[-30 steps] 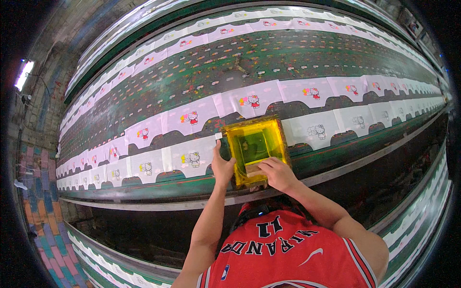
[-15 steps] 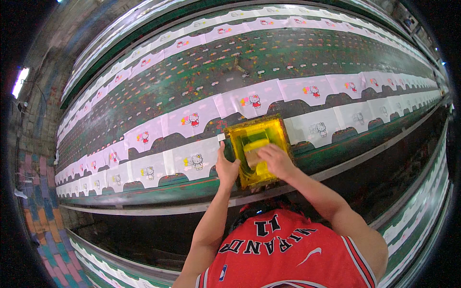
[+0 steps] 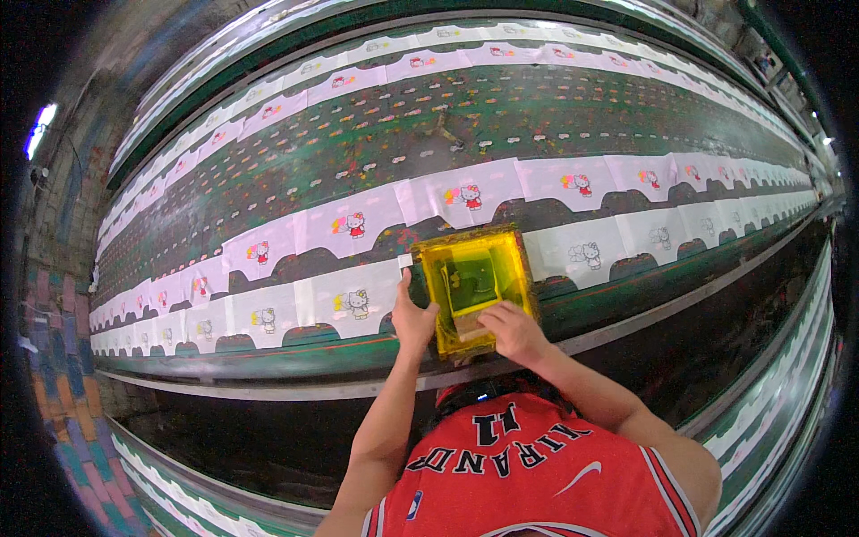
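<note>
A yellow-edged screen printing frame [image 3: 523, 276] lies on the near row of white cloth pieces. Its left side is in the grip of my left hand [image 3: 414, 320], one finger stretched up beside a small white tab [image 3: 405, 260]. My right hand [image 3: 516, 334] closes around a tan squeegee [image 3: 471, 328] at the near end inside the frame. Beyond the squeegee the green-yellow mesh window [image 3: 472, 279] is exposed. A cloth piece with an outlined cat figure and yellow balloons [image 3: 353, 305] lies left of the frame; another with a grey outline [image 3: 586, 257] lies right.
The long dark green table [image 3: 358, 345] carries rows of cloth; the second row [image 3: 465, 197] bears red-coloured cat prints. A pale rail [image 3: 268, 390] runs along the near edge. Another cloth-covered table [image 3: 769, 385] stands at the lower right; coloured paving [image 3: 76, 394] is at left.
My right hand has drawn the squeegee toward me, from the middle of the frame to its near end, uncovering the mesh. The left hand keeps its hold on the frame.
</note>
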The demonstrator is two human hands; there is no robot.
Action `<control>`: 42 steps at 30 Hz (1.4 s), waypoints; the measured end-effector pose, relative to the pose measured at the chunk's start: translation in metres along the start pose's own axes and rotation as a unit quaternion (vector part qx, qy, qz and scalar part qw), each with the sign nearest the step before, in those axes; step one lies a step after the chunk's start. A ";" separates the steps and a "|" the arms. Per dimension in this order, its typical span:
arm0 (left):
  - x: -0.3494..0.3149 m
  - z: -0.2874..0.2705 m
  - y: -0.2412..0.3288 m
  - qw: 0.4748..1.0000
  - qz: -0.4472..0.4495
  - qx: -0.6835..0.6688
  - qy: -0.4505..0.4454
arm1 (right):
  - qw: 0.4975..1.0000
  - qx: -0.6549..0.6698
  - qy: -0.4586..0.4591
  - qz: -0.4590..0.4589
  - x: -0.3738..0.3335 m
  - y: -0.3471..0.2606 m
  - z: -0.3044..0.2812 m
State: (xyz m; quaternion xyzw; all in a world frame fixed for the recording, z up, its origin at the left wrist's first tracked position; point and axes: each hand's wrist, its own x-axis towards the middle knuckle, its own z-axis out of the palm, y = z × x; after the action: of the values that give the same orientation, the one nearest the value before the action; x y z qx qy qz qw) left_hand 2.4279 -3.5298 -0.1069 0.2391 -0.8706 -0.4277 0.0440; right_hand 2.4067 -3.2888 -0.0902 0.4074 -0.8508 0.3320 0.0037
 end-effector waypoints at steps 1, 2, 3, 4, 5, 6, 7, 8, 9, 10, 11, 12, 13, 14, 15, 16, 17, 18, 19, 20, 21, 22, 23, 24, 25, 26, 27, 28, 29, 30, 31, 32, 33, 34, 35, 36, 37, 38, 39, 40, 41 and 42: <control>0.000 0.003 -0.003 1.000 0.015 -0.022 0.012 | 1.000 0.003 0.002 -0.008 -0.004 -0.002 -0.002; 0.000 0.007 -0.012 0.998 0.030 -0.042 0.024 | 1.000 0.006 0.006 -0.015 -0.006 -0.004 -0.005; 0.001 0.009 -0.009 0.996 0.048 -0.061 0.032 | 1.000 0.014 -0.006 -0.008 -0.005 -0.002 -0.010; -0.001 0.012 -0.005 0.992 0.017 -0.124 0.009 | 1.000 0.021 -0.018 -0.001 -0.003 0.002 -0.016; -0.005 0.016 0.002 0.993 0.045 -0.107 0.027 | 0.999 0.031 -0.032 0.006 -0.004 0.006 -0.022; -0.008 0.022 0.010 0.992 0.073 -0.090 0.045 | 0.999 0.027 -0.024 0.004 -0.007 0.012 -0.030; -0.011 0.029 0.020 0.990 0.102 -0.073 0.062 | 1.000 0.023 -0.015 0.003 -0.011 0.019 -0.039; -0.015 0.037 0.034 0.990 0.093 -0.087 0.057 | 1.000 0.018 -0.009 -0.002 -0.016 0.026 -0.048; -0.016 0.052 0.041 0.987 0.086 -0.125 0.051 | 1.000 0.012 -0.003 -0.001 -0.024 0.032 -0.061; -0.018 0.069 0.049 0.982 0.080 -0.163 0.045 | 1.000 0.007 0.002 0.001 -0.033 0.040 -0.075; -0.023 0.085 0.060 0.976 0.071 -0.202 0.038 | 1.000 0.002 0.005 0.004 -0.045 0.049 -0.088; -0.026 0.102 0.071 0.970 0.072 -0.232 0.019 | 1.000 -0.002 0.001 0.013 -0.056 0.060 -0.101; -0.030 0.121 0.083 0.975 0.087 -0.203 0.025 | 1.000 -0.005 -0.003 0.021 -0.066 0.073 -0.115; -0.034 0.139 0.099 0.979 0.102 -0.172 0.029 | 0.999 -0.007 -0.006 0.032 -0.077 0.086 -0.127; -0.039 0.154 0.110 0.983 0.116 -0.138 0.038 | 0.999 -0.012 -0.005 0.036 -0.085 0.097 -0.138; -0.040 0.174 0.111 0.981 0.129 -0.131 0.055 | 0.999 -0.018 -0.004 0.040 -0.094 0.108 -0.148; -0.043 0.187 0.122 0.985 0.101 -0.131 0.040 | 0.999 -0.025 -0.002 0.046 -0.103 0.119 -0.158; -0.046 0.199 0.131 0.988 0.072 -0.131 0.026 | 0.998 -0.021 0.008 0.054 -0.111 0.128 -0.165; -0.049 0.207 0.138 0.990 0.043 -0.131 0.013 | 0.998 -0.020 0.013 0.053 -0.117 0.136 -0.169; -0.051 0.213 0.144 0.990 0.044 -0.133 0.003 | 0.998 -0.018 0.017 0.054 -0.124 0.142 -0.172; -0.053 0.219 0.147 0.991 0.054 -0.119 0.008 | 0.998 -0.017 0.021 0.054 -0.130 0.147 -0.176; -0.054 0.223 0.151 0.992 0.065 -0.106 0.013 | 0.998 -0.016 0.011 0.054 -0.134 0.152 -0.178; -0.054 0.225 0.153 0.993 0.076 -0.092 0.020 | 0.999 -0.013 0.002 0.052 -0.136 0.155 -0.179; -0.054 0.226 0.154 0.993 0.071 -0.090 0.018 | 0.999 -0.010 -0.006 0.050 -0.137 0.157 -0.179; -0.054 0.226 0.155 0.994 0.067 -0.089 0.016 | 0.999 -0.006 -0.007 0.052 -0.139 0.158 -0.178; -0.052 0.227 0.156 0.994 0.064 -0.088 0.015 | 0.999 -0.004 -0.006 0.053 -0.140 0.159 -0.178; -0.052 0.228 0.157 0.995 0.064 -0.073 0.017 | 0.999 -0.002 -0.005 0.054 -0.140 0.159 -0.178; -0.053 0.228 0.157 0.996 0.064 -0.058 0.019 | 0.999 -0.001 -0.003 0.054 -0.142 0.159 -0.178; -0.053 0.229 0.158 0.997 0.064 -0.044 0.021 | 0.999 0.000 -0.001 0.055 -0.143 0.159 -0.179; -0.052 0.229 0.159 0.997 0.045 -0.066 0.010 | 0.998 0.000 0.000 0.055 -0.143 0.160 -0.179; -0.052 0.230 0.159 0.996 0.027 -0.088 -0.001 | 0.999 0.004 0.004 0.054 -0.143 0.162 -0.179; -0.052 0.230 0.162 0.994 0.008 -0.112 -0.015 | 0.998 0.006 0.007 0.056 -0.144 0.164 -0.179; -0.053 0.230 0.165 0.995 0.004 -0.103 -0.016 | 0.998 0.008 0.011 0.058 -0.145 0.166 -0.179; -0.053 0.229 0.167 0.995 0.000 -0.094 -0.018 | 0.998 0.011 0.009 0.059 -0.146 0.166 -0.178; -0.055 0.229 0.169 0.996 -0.004 -0.088 -0.018 | 0.998 0.012 0.006 0.057 -0.145 0.166 -0.179; -0.054 0.231 0.166 0.997 0.021 -0.075 -0.005 | 0.998 0.014 0.003 0.056 -0.145 0.165 -0.180; -0.053 0.232 0.161 0.997 0.046 -0.061 0.008 | 0.999 0.013 0.001 0.053 -0.145 0.165 -0.181; -0.052 0.231 0.161 0.996 0.072 -0.046 0.020 | 0.999 0.012 0.000 0.051 -0.145 0.166 -0.181; -0.052 0.231 0.161 0.996 0.071 -0.046 0.018 | 0.999 0.010 -0.001 0.048 -0.145 0.166 -0.182; -0.053 0.230 0.162 0.996 0.070 -0.047 0.017 | 0.999 0.011 0.003 0.043 -0.146 0.166 -0.184; -0.053 0.229 0.165 0.996 0.069 -0.047 0.015 | 0.999 0.012 0.008 0.038 -0.147 0.164 -0.187; -0.053 0.228 0.169 0.997 0.044 -0.058 0.003 | 0.999 0.013 0.012 0.033 -0.148 0.163 -0.190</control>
State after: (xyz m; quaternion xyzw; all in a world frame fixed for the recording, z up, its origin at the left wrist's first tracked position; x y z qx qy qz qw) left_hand 2.3467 -3.2531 -0.1141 0.1983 -0.8542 -0.4741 0.0789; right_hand 2.3420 -3.0056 -0.0750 0.3750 -0.8594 0.3475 -0.0026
